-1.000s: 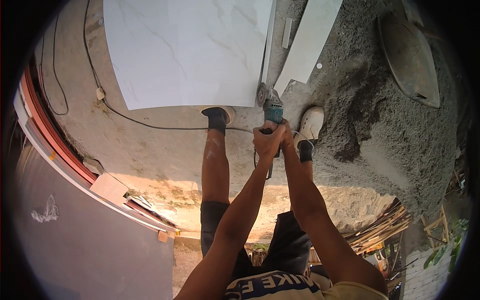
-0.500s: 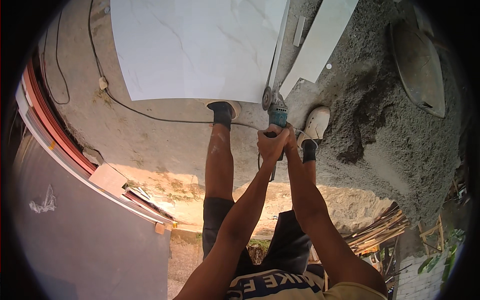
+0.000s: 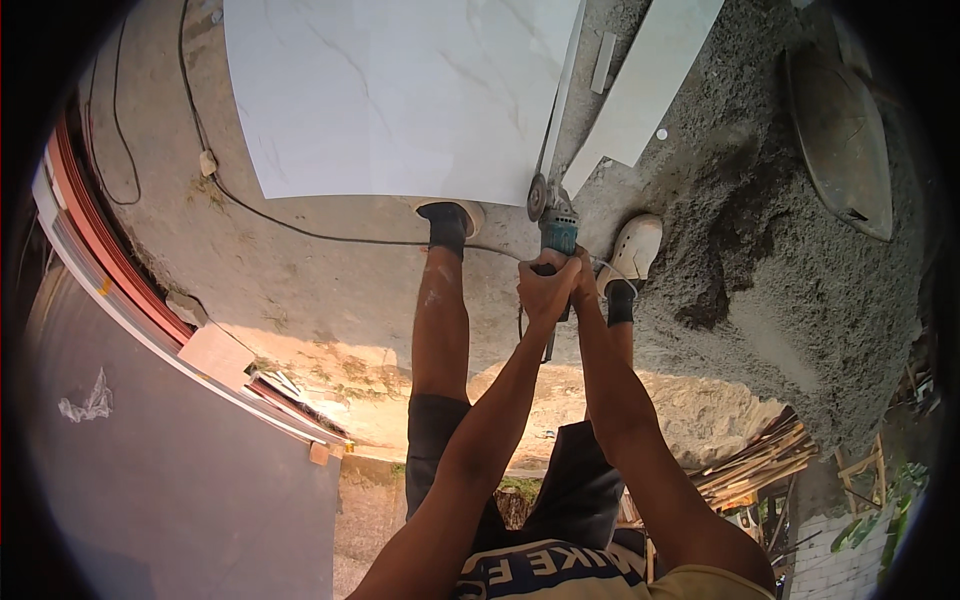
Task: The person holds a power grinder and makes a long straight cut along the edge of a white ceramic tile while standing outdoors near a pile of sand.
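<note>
Both my hands are wrapped round a teal angle grinder (image 3: pixel 560 233), held in front of me between my feet. My left hand (image 3: pixel 545 290) grips its body from the left, and my right hand (image 3: pixel 583 275) closes on it from the right, with its fingers partly hidden. The round cutting disc (image 3: pixel 537 197) stands on edge at the near right corner of a large white marbled tile (image 3: pixel 400 100). Whether the disc touches the tile I cannot tell. To the right of the disc lies a long white tile strip (image 3: pixel 640 90), its near end notched.
A black power cord (image 3: pixel 320 238) runs across the concrete from the left toward the grinder. Grey sand or mortar mix (image 3: pixel 780 250) spreads at the right, with a shallow pan (image 3: pixel 840 140) on it. A narrow offcut (image 3: pixel 603 62) lies beside the strip. Wood sticks (image 3: pixel 755 460) are stacked lower right.
The whole view has shifted very slightly. My hands keep the same hold on the angle grinder, and its disc stays at the tile's corner.
</note>
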A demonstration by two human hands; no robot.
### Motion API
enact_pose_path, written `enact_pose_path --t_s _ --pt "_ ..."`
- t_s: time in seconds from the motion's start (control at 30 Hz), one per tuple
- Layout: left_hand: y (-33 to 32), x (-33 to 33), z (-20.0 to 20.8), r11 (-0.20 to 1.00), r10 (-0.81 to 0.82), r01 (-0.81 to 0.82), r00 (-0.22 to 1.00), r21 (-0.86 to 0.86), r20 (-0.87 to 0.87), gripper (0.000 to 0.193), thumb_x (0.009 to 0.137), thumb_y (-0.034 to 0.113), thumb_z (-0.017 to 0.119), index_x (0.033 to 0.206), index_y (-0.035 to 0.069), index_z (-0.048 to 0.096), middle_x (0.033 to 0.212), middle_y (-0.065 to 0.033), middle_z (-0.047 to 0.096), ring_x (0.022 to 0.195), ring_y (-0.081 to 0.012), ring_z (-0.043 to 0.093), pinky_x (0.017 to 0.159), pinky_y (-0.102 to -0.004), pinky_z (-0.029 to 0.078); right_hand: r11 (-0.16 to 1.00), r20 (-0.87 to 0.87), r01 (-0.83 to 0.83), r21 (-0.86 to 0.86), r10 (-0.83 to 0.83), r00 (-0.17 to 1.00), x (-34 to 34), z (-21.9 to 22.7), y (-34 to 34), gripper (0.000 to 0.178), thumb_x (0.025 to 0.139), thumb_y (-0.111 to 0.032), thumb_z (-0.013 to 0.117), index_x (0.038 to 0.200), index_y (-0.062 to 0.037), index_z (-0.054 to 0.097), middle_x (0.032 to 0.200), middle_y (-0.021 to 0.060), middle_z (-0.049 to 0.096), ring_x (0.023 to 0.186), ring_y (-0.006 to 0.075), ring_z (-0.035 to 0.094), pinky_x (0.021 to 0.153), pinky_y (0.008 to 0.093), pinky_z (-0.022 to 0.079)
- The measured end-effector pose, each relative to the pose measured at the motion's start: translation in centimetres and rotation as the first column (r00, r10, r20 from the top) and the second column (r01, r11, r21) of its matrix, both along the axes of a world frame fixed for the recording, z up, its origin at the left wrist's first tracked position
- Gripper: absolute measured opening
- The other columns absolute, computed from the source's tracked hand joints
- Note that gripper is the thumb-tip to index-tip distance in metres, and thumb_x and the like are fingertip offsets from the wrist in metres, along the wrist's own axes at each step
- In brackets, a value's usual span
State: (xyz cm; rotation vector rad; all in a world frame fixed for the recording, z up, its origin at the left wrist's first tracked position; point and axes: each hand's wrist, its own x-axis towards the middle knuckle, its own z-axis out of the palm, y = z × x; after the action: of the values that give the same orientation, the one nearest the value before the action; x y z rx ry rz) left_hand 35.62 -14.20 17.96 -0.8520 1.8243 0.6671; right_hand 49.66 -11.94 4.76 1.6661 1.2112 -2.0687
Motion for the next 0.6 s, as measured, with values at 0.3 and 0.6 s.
enact_pose_path --t_s 0.3,0.6 --pt "-2.0 -0.2 -0.5 0.999 -0.02 0.02 1.0 -0.039 0.005 0.084 0.06 0.046 0.083 0.119 -0.007 0.054 0.11 -0.0263 0.067 0.102 -0.0363 0.068 0.09 -0.0429 0.053 0.995 0.009 -0.086 0.056 0.086 0.996 -0.8 1.2 -2.3 0.038 0.082 -0.028 0.072 0.105 0.0004 0.06 0.09 0.0095 0.063 0.081 0.0192 0.057 0.073 0.0403 0.05" --pt "-1.8 0.3 -0.4 1.0 -0.017 0.018 1.0 -0.025 0.013 0.085 0.061 0.047 0.083 0.119 -0.007 0.054 0.113 -0.0263 0.066 0.105 -0.0368 0.066 0.092 -0.0436 0.052 0.978 -0.02 0.207 0.0 -0.207 0.978 0.8 -0.2 -2.7 0.037 0.081 -0.027 0.074 0.103 0.0001 0.062 0.087 0.007 0.064 0.077 0.0172 0.056 0.07 0.039 0.05"
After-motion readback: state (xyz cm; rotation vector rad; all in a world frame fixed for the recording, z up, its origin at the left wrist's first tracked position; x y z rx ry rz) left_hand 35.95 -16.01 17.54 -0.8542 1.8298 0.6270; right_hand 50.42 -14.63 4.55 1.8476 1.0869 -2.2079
